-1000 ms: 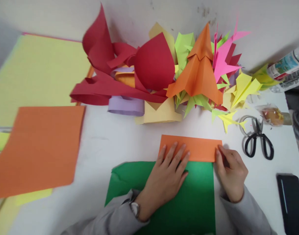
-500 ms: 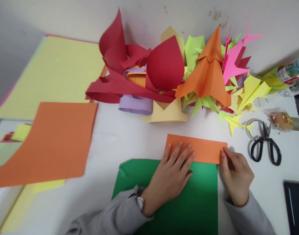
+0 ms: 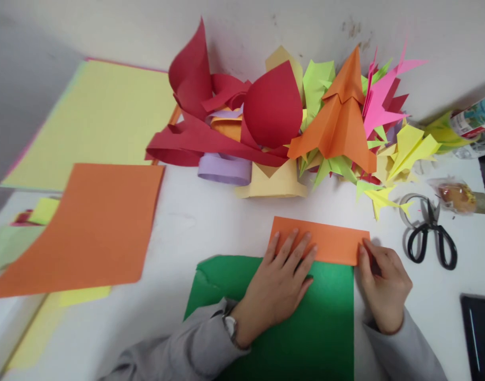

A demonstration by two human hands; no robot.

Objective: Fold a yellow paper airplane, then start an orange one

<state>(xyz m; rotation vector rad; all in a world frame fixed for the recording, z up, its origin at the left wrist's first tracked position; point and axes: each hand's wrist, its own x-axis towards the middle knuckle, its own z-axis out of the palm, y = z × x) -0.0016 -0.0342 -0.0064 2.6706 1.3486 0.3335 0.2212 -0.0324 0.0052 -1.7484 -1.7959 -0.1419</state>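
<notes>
A folded orange paper strip point(image 3: 333, 241) lies on the white table, its near edge over a green sheet point(image 3: 298, 317). My left hand point(image 3: 280, 286) lies flat with fingers spread, the fingertips pressing the strip's left part and the palm on the green sheet. My right hand point(image 3: 383, 288) is curled, and its thumb and fingertips pinch the strip's right near corner. Grey sleeves cover both forearms, and a watch sits on my left wrist.
A heap of folded paper planes and curled red, lilac and yellow scraps point(image 3: 290, 121) lines the wall behind. Loose orange point(image 3: 87, 227) and yellow point(image 3: 95, 121) sheets lie at the left. Black scissors point(image 3: 431, 238), a wrapped snack point(image 3: 457, 196), a bottle point(image 3: 475, 124) and a dark phone point(image 3: 478, 333) sit at the right.
The view has shifted a little to the left, so everything sits further right in the picture. Both hands keep their places on the orange strip.
</notes>
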